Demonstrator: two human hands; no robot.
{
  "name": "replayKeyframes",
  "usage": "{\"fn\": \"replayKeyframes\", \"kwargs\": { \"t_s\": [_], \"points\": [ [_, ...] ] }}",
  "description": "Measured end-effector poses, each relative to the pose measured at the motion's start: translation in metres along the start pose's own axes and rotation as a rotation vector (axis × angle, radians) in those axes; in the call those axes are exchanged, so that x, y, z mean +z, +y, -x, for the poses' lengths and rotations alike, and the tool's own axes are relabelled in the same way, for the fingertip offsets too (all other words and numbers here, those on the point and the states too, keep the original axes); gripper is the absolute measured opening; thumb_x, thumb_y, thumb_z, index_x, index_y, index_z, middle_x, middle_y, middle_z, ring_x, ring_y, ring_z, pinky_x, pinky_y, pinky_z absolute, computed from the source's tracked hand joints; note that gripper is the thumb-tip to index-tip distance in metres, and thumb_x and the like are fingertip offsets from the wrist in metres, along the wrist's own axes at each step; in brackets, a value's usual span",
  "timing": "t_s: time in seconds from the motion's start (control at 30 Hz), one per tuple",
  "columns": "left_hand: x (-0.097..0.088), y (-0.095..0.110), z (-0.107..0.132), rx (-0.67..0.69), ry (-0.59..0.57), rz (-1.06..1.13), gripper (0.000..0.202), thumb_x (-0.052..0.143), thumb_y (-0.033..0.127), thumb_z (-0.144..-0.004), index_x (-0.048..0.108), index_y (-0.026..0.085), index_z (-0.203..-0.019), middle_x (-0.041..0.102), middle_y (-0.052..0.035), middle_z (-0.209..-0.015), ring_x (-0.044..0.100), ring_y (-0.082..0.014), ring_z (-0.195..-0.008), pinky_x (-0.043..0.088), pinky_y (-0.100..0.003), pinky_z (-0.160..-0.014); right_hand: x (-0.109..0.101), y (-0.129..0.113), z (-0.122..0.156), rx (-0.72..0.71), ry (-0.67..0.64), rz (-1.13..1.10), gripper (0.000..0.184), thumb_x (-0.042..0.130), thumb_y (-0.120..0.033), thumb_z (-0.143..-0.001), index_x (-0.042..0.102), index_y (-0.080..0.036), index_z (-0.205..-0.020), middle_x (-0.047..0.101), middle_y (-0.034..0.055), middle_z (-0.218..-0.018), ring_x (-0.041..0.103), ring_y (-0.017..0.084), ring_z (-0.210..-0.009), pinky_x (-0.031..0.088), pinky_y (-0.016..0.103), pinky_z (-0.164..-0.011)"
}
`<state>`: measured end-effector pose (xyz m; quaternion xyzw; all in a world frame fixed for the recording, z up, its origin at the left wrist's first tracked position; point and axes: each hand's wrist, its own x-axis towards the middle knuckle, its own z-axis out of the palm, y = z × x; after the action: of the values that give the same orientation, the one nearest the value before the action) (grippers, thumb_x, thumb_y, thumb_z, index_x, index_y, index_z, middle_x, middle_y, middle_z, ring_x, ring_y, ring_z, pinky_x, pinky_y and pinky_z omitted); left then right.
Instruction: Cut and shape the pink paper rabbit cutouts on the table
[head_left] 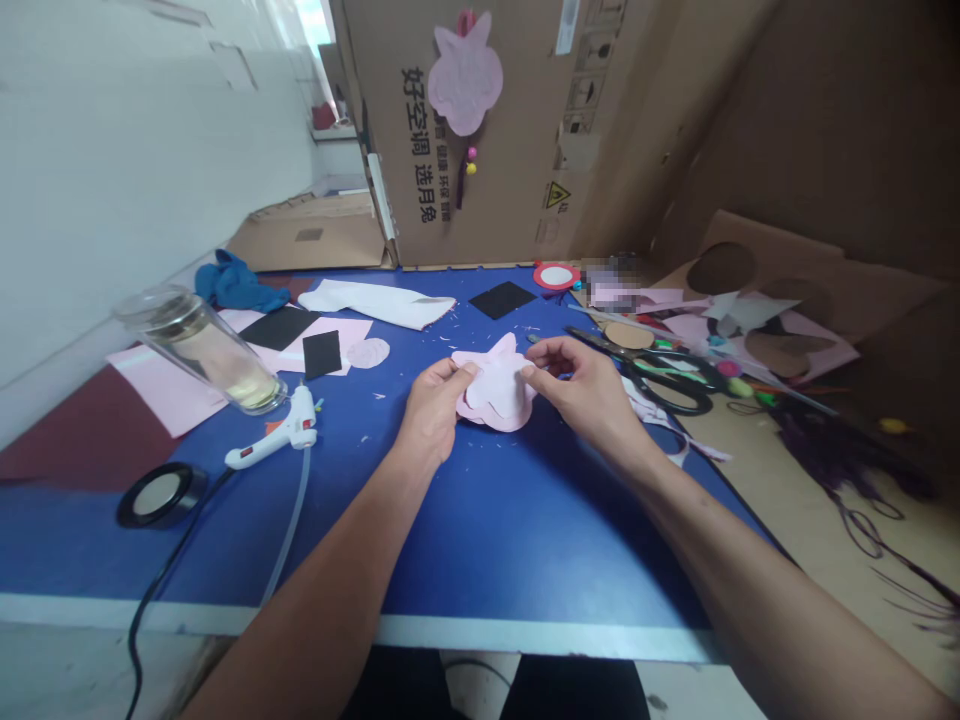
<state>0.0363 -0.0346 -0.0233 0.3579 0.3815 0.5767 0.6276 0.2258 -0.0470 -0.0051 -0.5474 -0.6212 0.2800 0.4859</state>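
Note:
Between my hands is a pink cut-out (pixel 498 388) with a scalloped outline and pointed tips, held just over the blue table. A paler, smaller layer lies on top of it. My left hand (pixel 431 405) pinches its left edge between thumb and fingers. At the right edge, my right hand (pixel 577 385) grips it with the thumb on top, the index finger raised and curled. A similar pink cut-out (pixel 465 80) with beads and a tassel hangs on the cardboard straight ahead. Whether the layers are joined I cannot tell.
A white glue gun (pixel 289 425), black tape roll (pixel 159 495) and glass bottle (pixel 206 350) are at left. Black squares (pixel 322 353) and a blue cloth (pixel 236 283) lie behind. Scissors (pixel 660 375) and pink scraps (pixel 802 350) crowd the right, beside purple tassels (pixel 832 455).

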Motion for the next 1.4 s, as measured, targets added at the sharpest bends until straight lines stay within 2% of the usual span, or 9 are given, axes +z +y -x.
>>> {"fn": "replayKeyframes", "kwargs": {
  "t_s": [0.17,0.33,0.57,0.83,0.93,1.23,1.4],
  "points": [
    [0.0002,0.0035,-0.0011,0.027,0.005,0.017,0.028,0.089,0.031,-0.071,0.078,0.016,-0.091,0.079,-0.0062,-0.084,0.07,-0.017,-0.072,0.053,-0.03,-0.074,0.0008,0.0046,-0.0014,0.038,-0.063,-0.11,0.026,0.077,-0.036,-0.081,0.071,-0.02,-0.1,0.071,0.003,-0.092,0.06,0.018,-0.078,0.046,0.032,-0.074],
    [-0.0005,0.0029,-0.0011,0.022,-0.007,0.01,0.031,0.09,0.033,-0.07,0.078,0.016,-0.093,0.079,-0.0066,-0.085,0.072,-0.0189,-0.077,0.054,-0.031,-0.078,0.0018,0.0013,-0.0009,0.154,-0.106,-0.228,0.032,0.082,-0.041,-0.077,0.07,-0.019,-0.099,0.069,0.0009,-0.085,0.057,0.015,-0.072,0.042,0.029,-0.066],
    [0.0005,0.0003,-0.0006,0.025,-0.043,0.017,0.037,0.092,0.035,-0.069,0.078,0.015,-0.098,0.081,-0.0078,-0.088,0.075,-0.0218,-0.08,0.056,-0.034,-0.081,0.0022,0.0019,-0.0007,0.168,-0.137,-0.272,0.032,0.08,-0.048,-0.077,0.067,-0.019,-0.083,0.066,0.0006,-0.076,0.055,0.015,-0.068,0.042,0.028,-0.063],
    [-0.0006,0.0016,0.0,0.041,-0.023,0.044,0.029,0.089,0.03,-0.074,0.079,0.016,-0.097,0.082,-0.0087,-0.092,0.076,-0.0235,-0.085,0.056,-0.037,-0.087,-0.0034,-0.0019,-0.0036,0.202,-0.028,-0.336,0.031,0.084,-0.045,-0.074,0.067,-0.021,-0.081,0.066,0.0007,-0.072,0.056,0.015,-0.066,0.044,0.028,-0.061],
    [-0.001,0.0008,-0.0007,0.045,-0.03,0.041,0.029,0.088,0.03,-0.075,0.079,0.015,-0.098,0.081,-0.0091,-0.093,0.076,-0.0232,-0.086,0.055,-0.037,-0.088,-0.0047,-0.0029,-0.0038,0.205,-0.025,-0.349,0.03,0.086,-0.045,-0.074,0.068,-0.021,-0.081,0.066,0.0004,-0.071,0.055,0.014,-0.065,0.043,0.027,-0.06],
    [-0.0009,-0.0021,-0.0005,0.035,-0.036,-0.009,0.024,0.085,0.029,-0.076,0.078,0.016,-0.095,0.079,-0.0058,-0.085,0.069,-0.017,-0.072,0.052,-0.031,-0.075,0.0015,-0.0028,-0.0016,0.224,-0.115,-0.38,0.034,0.087,-0.046,-0.071,0.068,-0.019,-0.08,0.064,-0.0005,-0.071,0.051,0.012,-0.061,0.041,0.027,-0.058],
    [0.0018,-0.0021,0.0011,0.038,-0.033,-0.012,0.022,0.085,0.027,-0.076,0.077,0.016,-0.094,0.078,-0.0052,-0.083,0.067,-0.0154,-0.068,0.05,-0.029,-0.071,0.0041,-0.0022,0.0002,0.22,-0.105,-0.313,0.033,0.083,-0.047,-0.074,0.068,-0.019,-0.082,0.066,0.0004,-0.072,0.052,0.013,-0.061,0.04,0.028,-0.058]
  ]
}}
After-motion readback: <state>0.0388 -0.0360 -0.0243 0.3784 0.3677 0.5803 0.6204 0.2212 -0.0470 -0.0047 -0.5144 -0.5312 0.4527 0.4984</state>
